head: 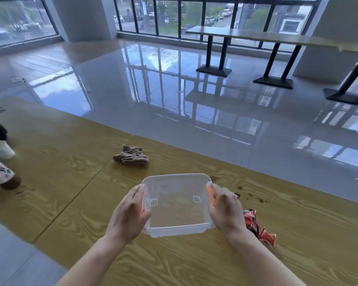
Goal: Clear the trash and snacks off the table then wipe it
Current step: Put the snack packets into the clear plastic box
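You hold a clear plastic box (177, 205) over the desk (70, 182), one hand on each side. Your left hand (130, 213) wraps its fingers round the box's left wall, and your right hand (225, 209) grips the right wall, its fingers over an orange clip (210, 195). The box looks empty: the wood grain shows straight through its bottom. Whether it rests on the desk or is just above it cannot be told.

Just right of the box, partly behind your right wrist, lie crumpled red snack wrappers (251, 222); their print is too crushed to read. Beyond the box's right corner, brown spill marks (249, 195) dot the wood. Beyond the box and a little left lies a bunched brown cloth (131, 156).

Far to the left of the box, at the picture's edge, a bottle (2, 174) of brown liquid lies on its side. It has a white label with dark characters, cut off and not readable. A white cup (1, 150) lies tipped just beyond it.

The desk's far edge runs just past the cloth, with glossy floor (174, 89) behind it. Between the box and the bottle there is a broad stretch of bare wood crossed by one seam.
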`<move>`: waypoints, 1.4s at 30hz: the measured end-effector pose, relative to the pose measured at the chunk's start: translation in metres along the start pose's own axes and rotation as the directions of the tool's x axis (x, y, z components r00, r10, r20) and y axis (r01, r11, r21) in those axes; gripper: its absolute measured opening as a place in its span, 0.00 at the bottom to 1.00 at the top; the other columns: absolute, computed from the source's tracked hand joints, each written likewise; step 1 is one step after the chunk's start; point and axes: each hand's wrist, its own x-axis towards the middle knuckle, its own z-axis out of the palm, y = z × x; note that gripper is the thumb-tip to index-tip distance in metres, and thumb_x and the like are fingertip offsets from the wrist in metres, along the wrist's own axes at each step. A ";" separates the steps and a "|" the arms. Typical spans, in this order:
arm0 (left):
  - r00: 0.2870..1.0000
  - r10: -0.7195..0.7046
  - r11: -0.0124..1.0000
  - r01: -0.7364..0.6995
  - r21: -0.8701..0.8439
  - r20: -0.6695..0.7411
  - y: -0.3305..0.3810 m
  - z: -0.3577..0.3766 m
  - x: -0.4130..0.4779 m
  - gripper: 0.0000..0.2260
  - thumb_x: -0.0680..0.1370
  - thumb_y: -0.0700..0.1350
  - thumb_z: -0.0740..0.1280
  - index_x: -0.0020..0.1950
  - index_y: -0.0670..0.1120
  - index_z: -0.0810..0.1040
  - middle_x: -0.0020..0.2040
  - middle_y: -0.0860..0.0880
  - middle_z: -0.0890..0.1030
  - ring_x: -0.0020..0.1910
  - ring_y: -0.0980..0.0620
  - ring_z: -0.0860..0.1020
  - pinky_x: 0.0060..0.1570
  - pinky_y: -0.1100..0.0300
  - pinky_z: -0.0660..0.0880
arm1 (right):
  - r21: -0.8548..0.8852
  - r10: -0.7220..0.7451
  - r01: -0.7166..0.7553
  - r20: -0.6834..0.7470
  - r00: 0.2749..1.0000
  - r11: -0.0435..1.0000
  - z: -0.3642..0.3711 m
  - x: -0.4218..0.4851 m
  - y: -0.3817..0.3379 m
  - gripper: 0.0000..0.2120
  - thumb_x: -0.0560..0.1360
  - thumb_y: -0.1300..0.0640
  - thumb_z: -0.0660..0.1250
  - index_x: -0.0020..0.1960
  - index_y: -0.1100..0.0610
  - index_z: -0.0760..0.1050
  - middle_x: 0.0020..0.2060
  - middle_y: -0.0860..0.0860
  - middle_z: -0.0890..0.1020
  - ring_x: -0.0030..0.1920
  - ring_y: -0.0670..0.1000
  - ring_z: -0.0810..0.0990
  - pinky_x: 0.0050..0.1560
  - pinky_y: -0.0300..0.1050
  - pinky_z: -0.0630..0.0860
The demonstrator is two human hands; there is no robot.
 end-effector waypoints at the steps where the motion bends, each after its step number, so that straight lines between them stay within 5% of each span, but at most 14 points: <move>1: 1.000 -0.003 1.000 0.003 0.000 0.005 -0.005 0.000 -0.003 0.33 0.70 0.40 0.68 0.75 0.39 0.64 0.74 0.45 0.68 0.72 0.48 0.67 0.66 0.56 0.68 | -0.006 0.005 -0.005 0.009 1.000 1.000 0.004 -0.003 -0.002 0.13 0.78 0.60 0.61 0.61 0.55 0.76 0.42 0.55 0.80 0.43 0.59 0.80 0.38 0.45 0.66; 18: 0.997 -0.081 0.997 0.081 0.017 0.008 -0.056 0.008 -0.017 0.32 0.70 0.35 0.72 0.73 0.37 0.66 0.72 0.42 0.70 0.71 0.45 0.69 0.68 0.54 0.66 | 0.058 0.076 -0.086 0.150 0.986 0.995 0.053 -0.020 -0.037 0.24 0.76 0.63 0.62 0.71 0.52 0.68 0.51 0.52 0.79 0.51 0.57 0.80 0.49 0.48 0.75; 30: 0.985 -0.173 0.983 0.172 0.059 -0.001 -0.059 0.011 -0.025 0.32 0.72 0.42 0.70 0.75 0.40 0.64 0.74 0.40 0.66 0.73 0.44 0.65 0.68 0.51 0.68 | 0.056 0.017 -0.026 0.166 0.986 0.998 0.063 -0.015 -0.041 0.27 0.75 0.61 0.67 0.72 0.52 0.66 0.51 0.51 0.77 0.48 0.54 0.80 0.47 0.44 0.76; 36: 1.000 -0.005 0.993 0.007 0.115 -0.023 -0.008 0.014 -0.007 0.28 0.71 0.43 0.72 0.70 0.41 0.71 0.71 0.39 0.69 0.70 0.39 0.69 0.65 0.42 0.69 | 0.118 0.039 -0.047 0.073 0.997 0.992 0.048 -0.014 -0.031 0.20 0.77 0.49 0.67 0.66 0.54 0.72 0.52 0.52 0.78 0.50 0.54 0.79 0.48 0.45 0.75; 42: 0.981 0.183 0.980 -0.187 -0.062 -0.069 0.066 0.037 0.004 0.23 0.70 0.39 0.72 0.65 0.43 0.76 0.67 0.43 0.74 0.67 0.43 0.73 0.59 0.48 0.74 | 0.086 0.137 -0.139 0.030 0.990 0.987 0.011 -0.022 0.026 0.19 0.75 0.55 0.70 0.65 0.56 0.76 0.55 0.52 0.81 0.55 0.53 0.80 0.54 0.46 0.75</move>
